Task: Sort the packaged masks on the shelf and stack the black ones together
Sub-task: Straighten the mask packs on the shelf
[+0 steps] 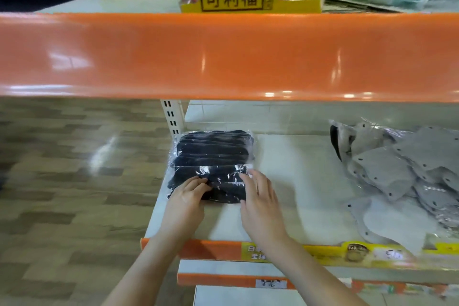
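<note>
Both hands' fingers on black masks

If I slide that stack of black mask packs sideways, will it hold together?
Probably not well. The black mask packs sit fanned and overlapping, and their glossy clear wrap looks slippery, so the layers may shear apart. They look soft and floppy; both hands, left hand and right hand, seem needed.

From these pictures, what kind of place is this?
Most likely a small retail shop. Tiered shelves have orange edge strips, a yellow price label strip runs along the shelf front, and packaged black masks and grey masks lie on display.
</note>
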Tool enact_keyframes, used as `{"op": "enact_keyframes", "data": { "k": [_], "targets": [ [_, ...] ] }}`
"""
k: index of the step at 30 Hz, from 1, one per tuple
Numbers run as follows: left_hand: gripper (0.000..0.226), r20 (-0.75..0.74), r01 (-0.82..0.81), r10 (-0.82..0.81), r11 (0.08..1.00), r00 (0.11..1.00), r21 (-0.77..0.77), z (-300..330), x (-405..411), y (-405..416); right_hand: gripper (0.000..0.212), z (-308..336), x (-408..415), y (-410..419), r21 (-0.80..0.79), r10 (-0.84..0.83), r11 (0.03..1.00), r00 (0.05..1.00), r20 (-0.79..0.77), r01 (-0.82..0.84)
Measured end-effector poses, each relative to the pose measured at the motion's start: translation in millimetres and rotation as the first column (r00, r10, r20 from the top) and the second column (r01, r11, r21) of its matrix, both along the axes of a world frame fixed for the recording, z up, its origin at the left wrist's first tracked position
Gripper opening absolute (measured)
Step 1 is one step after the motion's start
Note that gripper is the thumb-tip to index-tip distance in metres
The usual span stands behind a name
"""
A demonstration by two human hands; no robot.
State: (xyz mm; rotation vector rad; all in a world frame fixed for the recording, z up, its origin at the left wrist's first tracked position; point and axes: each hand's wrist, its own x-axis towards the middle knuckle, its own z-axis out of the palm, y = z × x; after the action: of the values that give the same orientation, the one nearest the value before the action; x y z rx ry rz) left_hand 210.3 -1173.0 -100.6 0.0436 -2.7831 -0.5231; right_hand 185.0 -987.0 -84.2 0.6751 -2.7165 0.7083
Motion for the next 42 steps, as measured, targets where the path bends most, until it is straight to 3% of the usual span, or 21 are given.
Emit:
{"op": "enact_keyframes", "data": {
  "k": [6, 10, 14, 17, 20, 23, 28, 36, 42],
  "targets": [
    [0.037, 0.033, 0.038, -0.040, 0.996, 0.999, 0.075, -4.3, -3.6, 2.3, 0.044, -5.9, 0.4, -4.8, 0.120, 0.086, 0.989, 0.996, 0.033, -0.089],
    [0.042, 0.026, 0.023, -0.022, 1.000, 0.999, -0.018, -3.3, -6.6, 3.7, 0.032, -8.5, -1.4, -7.0, 0.181, 0.096, 0.979, 0.995, 0.020, -0.098],
    [0.044, 0.037, -0.062, 0.066, 0.992, 0.997, -0.108, 5.0, -6.0, 4.0, 0.037, -5.2, 0.3, -5.1, 0.199, 0.091, 0.974, 0.992, 0.086, -0.106],
    [0.040, -0.002, -0.119, 0.120, 0.987, 0.993, -0.108, 3.0, -7.1, 1.2, 0.051, -0.3, 2.3, -2.5, 0.149, 0.191, 0.964, 0.964, 0.185, -0.219],
    [0.048, -0.017, -0.159, 0.158, 0.982, 0.987, -0.098, 1.1, -8.1, -2.2, 0.046, -2.3, 1.1, -0.2, 0.130, 0.249, 0.953, 0.954, 0.168, -0.272],
    [0.045, -0.010, -0.155, 0.154, 0.986, 0.988, -0.063, -3.0, -12.1, -5.1, 0.046, -4.0, -0.4, -0.8, 0.137, 0.235, 0.957, 0.959, 0.161, -0.257],
    [0.057, 0.126, -0.096, 0.098, 0.995, 0.987, -0.021, 8.2, -16.2, 1.8, 0.040, -11.1, -0.9, -3.3, 0.144, 0.212, 0.962, 0.968, 0.133, -0.231],
    [0.039, -0.037, -0.020, 0.020, 1.000, 0.999, -0.012, 24.5, -17.7, 60.8, 0.036, 3.0, -4.7, 18.7, 0.092, 0.181, 0.978, 0.982, 0.046, -0.185],
    [0.038, -0.026, 0.081, -0.082, 0.997, 0.996, -0.004, 24.4, -24.2, 126.2, 0.033, 8.8, -19.5, 84.9, 0.103, 0.027, 0.994, 1.000, -0.006, -0.027]
  ]
}}
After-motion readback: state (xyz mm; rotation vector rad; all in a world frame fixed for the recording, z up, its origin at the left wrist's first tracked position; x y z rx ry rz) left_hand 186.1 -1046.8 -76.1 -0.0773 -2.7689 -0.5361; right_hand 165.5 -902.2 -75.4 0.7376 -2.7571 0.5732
